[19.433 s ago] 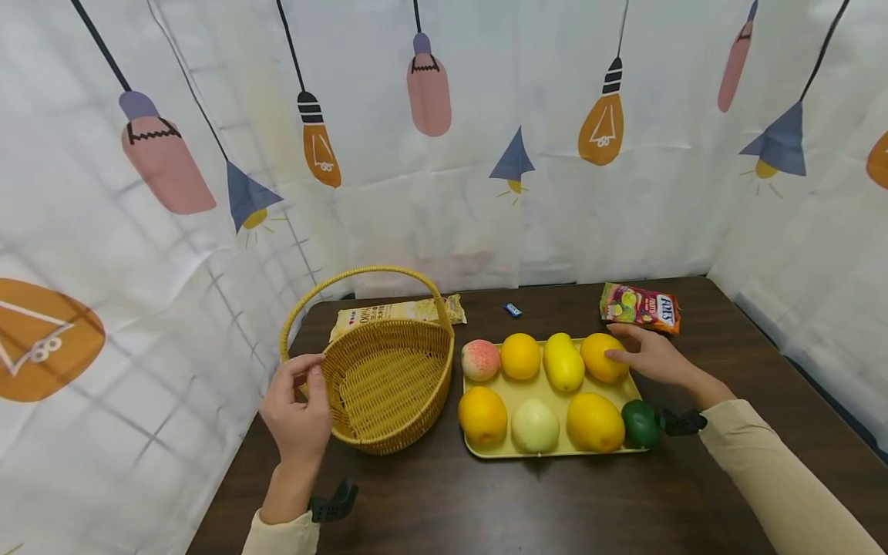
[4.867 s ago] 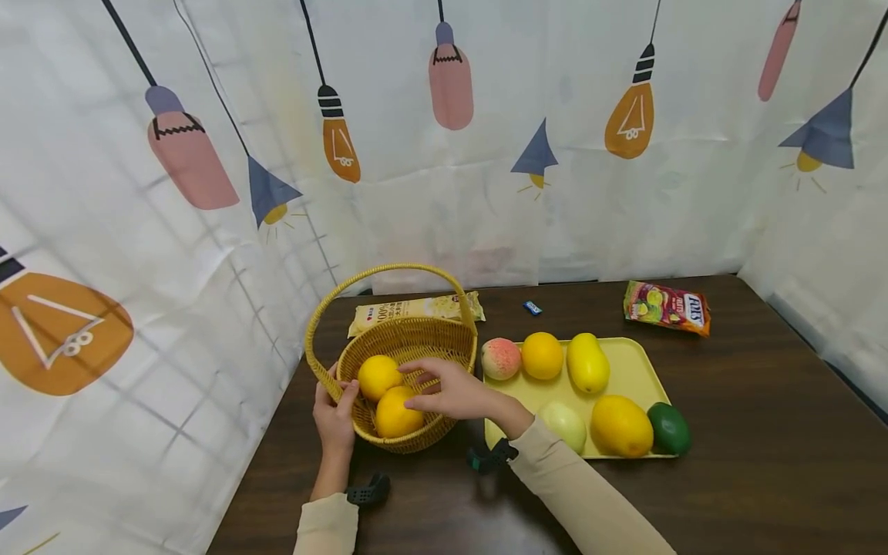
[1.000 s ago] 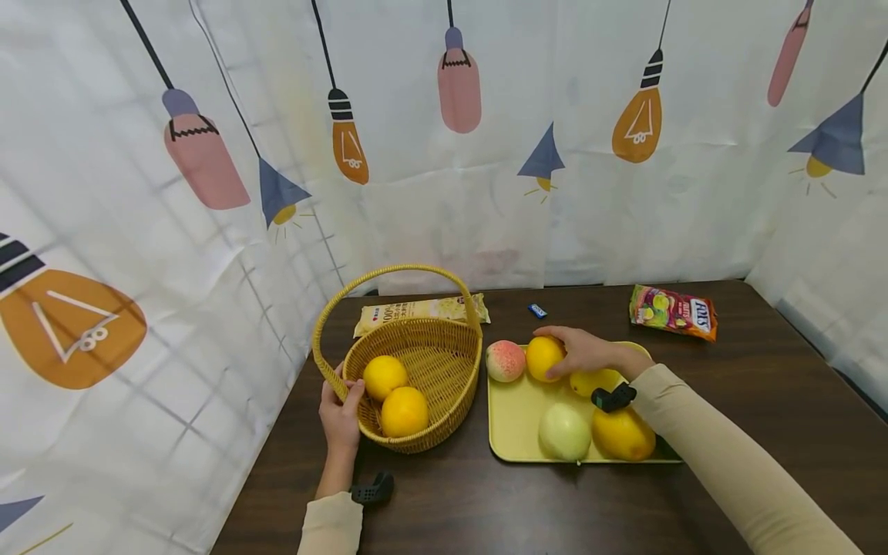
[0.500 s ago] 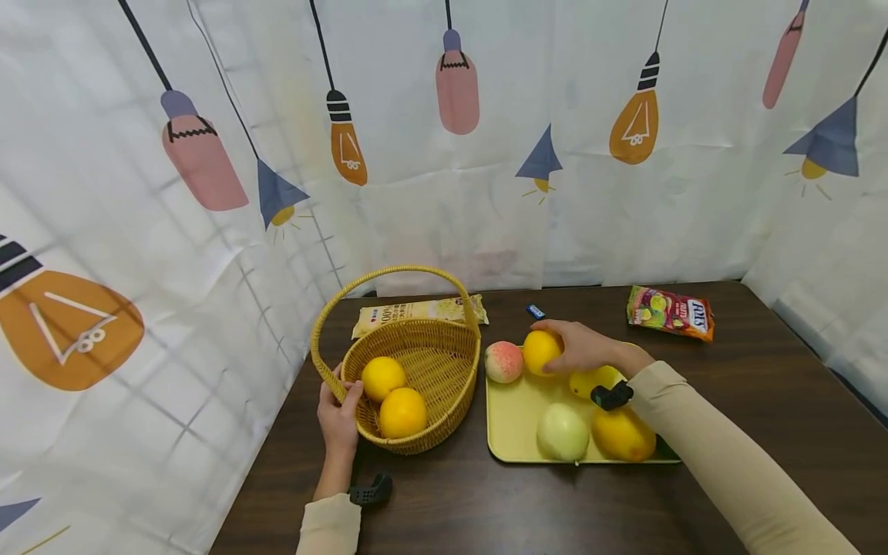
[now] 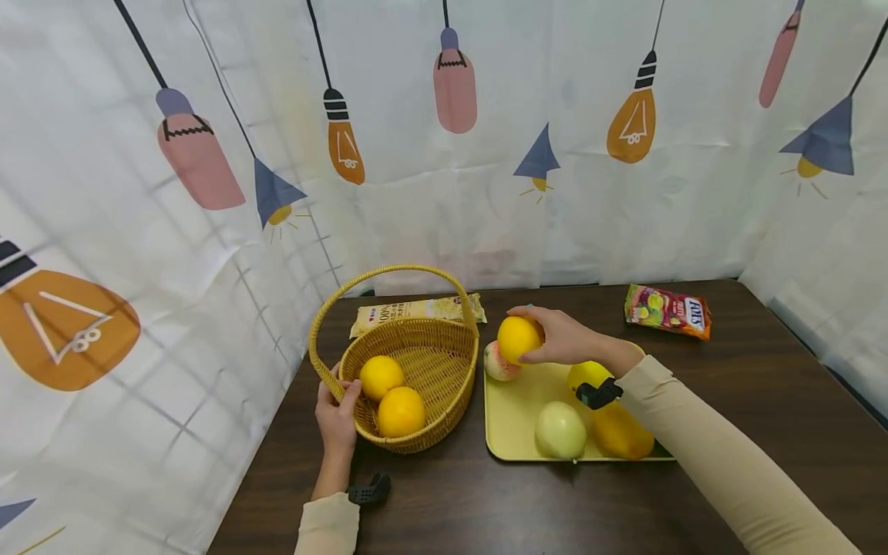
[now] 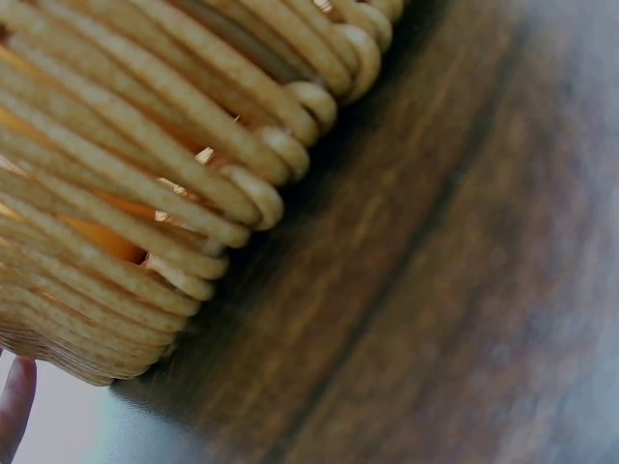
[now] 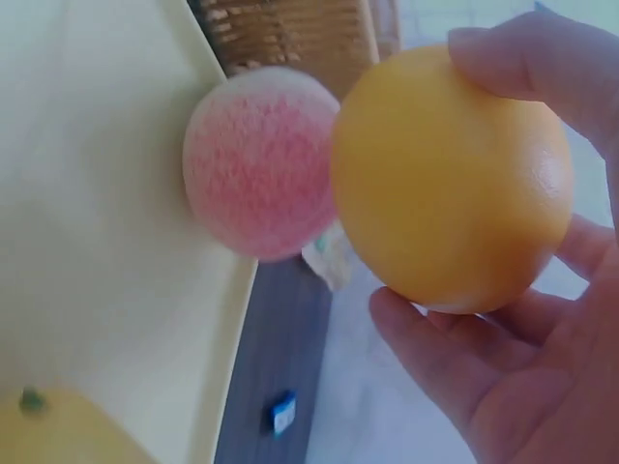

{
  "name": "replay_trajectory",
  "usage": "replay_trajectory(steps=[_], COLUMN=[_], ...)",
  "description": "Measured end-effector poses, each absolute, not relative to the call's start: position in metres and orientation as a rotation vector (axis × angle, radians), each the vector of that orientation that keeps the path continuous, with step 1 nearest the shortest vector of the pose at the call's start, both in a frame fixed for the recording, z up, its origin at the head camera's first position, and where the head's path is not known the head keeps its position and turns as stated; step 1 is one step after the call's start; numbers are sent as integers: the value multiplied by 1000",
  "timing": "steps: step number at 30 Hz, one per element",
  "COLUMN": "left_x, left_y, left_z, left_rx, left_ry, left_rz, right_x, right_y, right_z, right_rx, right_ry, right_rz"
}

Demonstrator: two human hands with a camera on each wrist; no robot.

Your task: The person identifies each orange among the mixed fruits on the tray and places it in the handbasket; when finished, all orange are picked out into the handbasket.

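My right hand [image 5: 565, 337] grips an orange [image 5: 519, 339] between thumb and fingers, lifted above the back left of the yellow tray [image 5: 509, 443]. In the right wrist view the orange partly covers a pink peach [image 7: 259, 164], which sits at the tray's edge. On the left, my left hand [image 5: 338, 416] holds the side rim of a wicker basket [image 5: 444, 378], thumb over the edge near the handle's base. Two oranges [image 5: 401, 412] lie inside the basket. Woven cane of its wall fills much of the left wrist view, with one fingertip [image 6: 14, 406] showing.
On the tray lie a pale green round fruit [image 5: 560, 432], a yellow fruit [image 5: 588, 375] and a larger yellow fruit [image 5: 622, 433], both partly behind the right forearm. Behind stand a cream snack packet [image 5: 419, 310], a red candy bag [image 5: 667, 311] and a small blue packet [image 7: 282, 414].
Two oranges have gone from tray to basket since the earliest frame. Over the last second my right hand has lifted a third orange and moved it left, over the peach. The left hand stays put.
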State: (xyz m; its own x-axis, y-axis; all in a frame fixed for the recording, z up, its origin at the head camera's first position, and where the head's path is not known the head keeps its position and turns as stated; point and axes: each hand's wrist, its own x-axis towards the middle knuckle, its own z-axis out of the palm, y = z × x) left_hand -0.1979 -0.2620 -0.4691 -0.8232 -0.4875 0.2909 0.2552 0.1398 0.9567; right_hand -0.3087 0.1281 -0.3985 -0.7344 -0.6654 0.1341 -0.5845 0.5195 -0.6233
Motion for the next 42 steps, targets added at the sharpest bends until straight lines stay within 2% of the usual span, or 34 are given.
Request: replay_trajectory(steps=[10,17,28,42], left_x=[-215,-208,-197,-198], left_y=[-273,-270,-262,-262], left_z=[-496,-483,-466,-467], left_rx=[219,190,229,235], left_ry=[-1815,-1822,-1888,-1891], left_rz=[-1740,-1778,-1717,-1727], right_x=[-296,-284,-267,-280], right_y=[86,54,12,-26], right_z=[-392,-392,-417,-428], right_rx=[-1124,-1106,-1018,-841], right_ry=[2529,2557,2597,2652], right_rz=[-1254,-1305,-1355,-1308])
